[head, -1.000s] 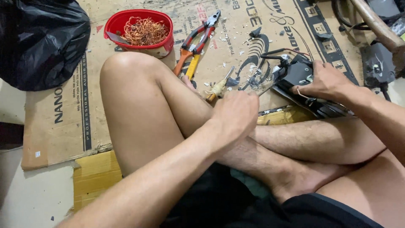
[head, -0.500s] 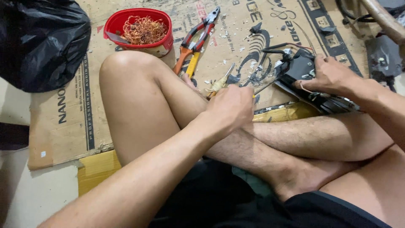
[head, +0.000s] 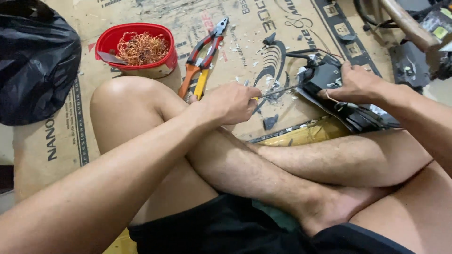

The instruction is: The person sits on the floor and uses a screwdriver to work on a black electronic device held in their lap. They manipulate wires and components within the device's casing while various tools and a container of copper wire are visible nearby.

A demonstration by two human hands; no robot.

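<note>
Two hands engaged: my left hand grips a slim yellow-handled metal screwdriver; my right hand clamps the black plastic device casing on the cardboard. I would pry gently, tip seated.

I see flattened cardboard covering the floor; on it a red bowl of copper wire far left, pliers just right

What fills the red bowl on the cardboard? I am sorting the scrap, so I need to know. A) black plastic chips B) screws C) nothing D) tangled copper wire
D: the red bowl holds a tangle of copper-coloured wire, beside the orange-handled pliers.
</note>
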